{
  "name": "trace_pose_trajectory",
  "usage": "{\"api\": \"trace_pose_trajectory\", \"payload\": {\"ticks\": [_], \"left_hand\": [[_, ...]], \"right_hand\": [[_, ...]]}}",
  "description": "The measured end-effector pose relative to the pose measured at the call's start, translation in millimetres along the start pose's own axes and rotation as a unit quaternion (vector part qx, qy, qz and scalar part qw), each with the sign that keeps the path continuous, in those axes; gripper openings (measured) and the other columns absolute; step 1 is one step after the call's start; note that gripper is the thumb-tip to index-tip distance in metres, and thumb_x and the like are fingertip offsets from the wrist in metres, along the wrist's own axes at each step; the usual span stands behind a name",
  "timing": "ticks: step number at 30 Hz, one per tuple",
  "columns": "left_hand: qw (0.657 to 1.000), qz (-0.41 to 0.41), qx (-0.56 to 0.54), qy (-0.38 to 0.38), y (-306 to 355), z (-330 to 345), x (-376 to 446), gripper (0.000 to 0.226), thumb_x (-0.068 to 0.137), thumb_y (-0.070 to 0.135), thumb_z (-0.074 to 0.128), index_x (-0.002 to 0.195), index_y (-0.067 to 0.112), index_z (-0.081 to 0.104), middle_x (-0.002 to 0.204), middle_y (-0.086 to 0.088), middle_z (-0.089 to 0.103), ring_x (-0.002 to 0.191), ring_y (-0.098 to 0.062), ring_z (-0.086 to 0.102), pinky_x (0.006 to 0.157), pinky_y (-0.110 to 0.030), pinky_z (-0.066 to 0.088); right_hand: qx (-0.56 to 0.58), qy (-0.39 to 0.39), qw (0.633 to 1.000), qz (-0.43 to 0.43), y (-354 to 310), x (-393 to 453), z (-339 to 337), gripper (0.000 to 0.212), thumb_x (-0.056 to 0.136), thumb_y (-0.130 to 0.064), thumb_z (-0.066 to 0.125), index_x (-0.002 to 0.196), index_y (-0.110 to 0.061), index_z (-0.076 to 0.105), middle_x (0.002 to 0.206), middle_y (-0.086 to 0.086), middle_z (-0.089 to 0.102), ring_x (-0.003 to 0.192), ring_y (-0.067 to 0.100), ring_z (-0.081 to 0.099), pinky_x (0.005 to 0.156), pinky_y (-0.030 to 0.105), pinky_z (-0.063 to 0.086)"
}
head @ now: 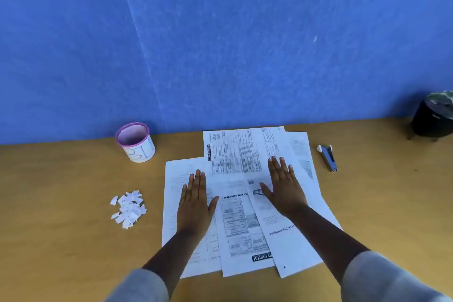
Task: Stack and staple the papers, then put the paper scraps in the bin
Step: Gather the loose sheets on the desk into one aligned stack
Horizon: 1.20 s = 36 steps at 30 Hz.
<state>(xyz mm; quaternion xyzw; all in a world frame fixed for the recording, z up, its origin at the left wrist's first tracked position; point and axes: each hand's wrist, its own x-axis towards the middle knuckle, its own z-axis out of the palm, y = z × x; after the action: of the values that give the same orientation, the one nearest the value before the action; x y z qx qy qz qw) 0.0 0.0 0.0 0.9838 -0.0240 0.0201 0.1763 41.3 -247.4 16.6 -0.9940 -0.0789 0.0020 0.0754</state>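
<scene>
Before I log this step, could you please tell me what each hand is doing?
Left hand: open, flat on the papers.
Right hand: open, flat on the papers.

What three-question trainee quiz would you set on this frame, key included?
1. True or false: the papers are already squared into one neat stack.
2. Which hand is nearer the stapler: left hand or right hand?
3. Where are the paper scraps? A) inside the bin B) in a pile on the table C) under the stapler

Key: 1 false, they lie fanned out and overlapping; 2 right hand; 3 B.
</scene>
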Motion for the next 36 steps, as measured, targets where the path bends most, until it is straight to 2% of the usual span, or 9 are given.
{"api": "trace_pose_trajectory", "payload": {"ticks": [4, 10, 14, 17, 19, 21, 23, 31, 36], "left_hand": [[1.000, -0.014, 0.006, -0.007, -3, 15, -5, 0.083, 0.077, 0.066, -0.013, 0.144, 0.017, -0.012, 0.158, -0.002, -0.004, 0.140, -0.012, -0.015, 0.115, -0.028, -0.006], [0.999, -0.027, -0.004, -0.022, -10, 25, -9, 0.094, 0.071, 0.070, -0.024, 0.145, 0.015, -0.008, 0.158, -0.005, 0.000, 0.146, -0.021, -0.001, 0.115, -0.030, -0.001], [0.999, -0.035, 0.004, -0.032, -15, 30, -12, 0.092, 0.068, 0.069, -0.028, 0.142, 0.016, -0.015, 0.158, -0.005, -0.003, 0.146, -0.020, -0.005, 0.115, -0.030, -0.005], [0.999, -0.033, 0.021, -0.037, -15, 29, -13, 0.093, 0.069, 0.068, -0.028, 0.144, 0.015, -0.010, 0.158, -0.004, -0.004, 0.146, -0.021, -0.005, 0.116, -0.030, -0.006], [0.999, -0.029, 0.026, -0.037, -15, 30, -13, 0.084, 0.080, 0.064, -0.014, 0.146, 0.014, -0.003, 0.156, -0.003, -0.004, 0.146, -0.022, -0.003, 0.116, -0.031, -0.005], [0.999, -0.031, 0.026, -0.030, -16, 31, -13, 0.066, 0.093, 0.051, 0.014, 0.146, 0.013, 0.003, 0.156, -0.002, -0.001, 0.146, -0.022, 0.000, 0.116, -0.031, -0.004], [0.999, -0.031, 0.022, -0.024, -15, 32, -14, 0.063, 0.096, 0.042, 0.029, 0.146, 0.013, 0.004, 0.157, -0.004, 0.003, 0.146, -0.020, -0.001, 0.116, -0.031, -0.004], [0.999, -0.028, 0.010, -0.017, -15, 32, -16, 0.062, 0.096, 0.039, 0.033, 0.146, 0.013, 0.006, 0.157, -0.004, 0.006, 0.143, -0.018, -0.006, 0.117, -0.032, -0.002], [1.000, -0.026, -0.006, -0.009, -14, 30, -16, 0.061, 0.096, 0.036, 0.038, 0.146, 0.011, 0.013, 0.156, -0.006, 0.014, 0.144, -0.020, 0.002, 0.117, -0.032, 0.001]], "right_hand": [[-0.018, -0.040, 0.999, 0.002, -1, -17, 17, 0.070, 0.097, -0.050, 0.025, 0.149, -0.012, -0.004, 0.160, 0.004, -0.006, 0.144, 0.019, -0.018, 0.116, 0.030, -0.013], [0.019, -0.082, 0.996, 0.017, 0, -26, 33, 0.070, 0.098, -0.049, 0.027, 0.149, -0.012, -0.003, 0.160, 0.005, -0.007, 0.147, 0.020, -0.012, 0.116, 0.029, -0.011], [0.044, -0.079, 0.996, 0.021, 1, -27, 37, 0.070, 0.098, -0.047, 0.030, 0.149, -0.012, -0.002, 0.160, 0.005, -0.006, 0.147, 0.019, -0.010, 0.117, 0.029, -0.010], [0.037, -0.067, 0.997, 0.017, 2, -28, 38, 0.070, 0.097, -0.048, 0.030, 0.149, -0.013, -0.001, 0.160, 0.004, -0.005, 0.147, 0.018, -0.010, 0.117, 0.029, -0.010], [0.025, -0.062, 0.998, 0.019, 1, -28, 41, 0.069, 0.097, -0.048, 0.029, 0.150, -0.014, -0.001, 0.160, 0.004, -0.006, 0.147, 0.019, -0.010, 0.117, 0.029, -0.010], [0.019, -0.056, 0.998, 0.020, 0, -29, 43, 0.070, 0.097, -0.049, 0.029, 0.150, -0.014, -0.001, 0.160, 0.004, -0.005, 0.147, 0.019, -0.010, 0.118, 0.030, -0.009], [0.023, -0.051, 0.998, 0.021, 0, -29, 44, 0.070, 0.097, -0.049, 0.030, 0.150, -0.014, 0.000, 0.160, 0.004, -0.004, 0.147, 0.019, -0.010, 0.118, 0.030, -0.009], [0.022, -0.035, 0.999, 0.027, 0, -31, 46, 0.070, 0.096, -0.049, 0.031, 0.150, -0.016, 0.002, 0.160, 0.001, -0.002, 0.145, 0.015, -0.012, 0.117, 0.028, -0.010], [0.022, -0.033, 0.999, 0.030, 0, -30, 46, 0.070, 0.096, -0.050, 0.032, 0.150, -0.017, 0.002, 0.160, 0.000, -0.002, 0.142, 0.012, -0.016, 0.117, 0.027, -0.011]]}}
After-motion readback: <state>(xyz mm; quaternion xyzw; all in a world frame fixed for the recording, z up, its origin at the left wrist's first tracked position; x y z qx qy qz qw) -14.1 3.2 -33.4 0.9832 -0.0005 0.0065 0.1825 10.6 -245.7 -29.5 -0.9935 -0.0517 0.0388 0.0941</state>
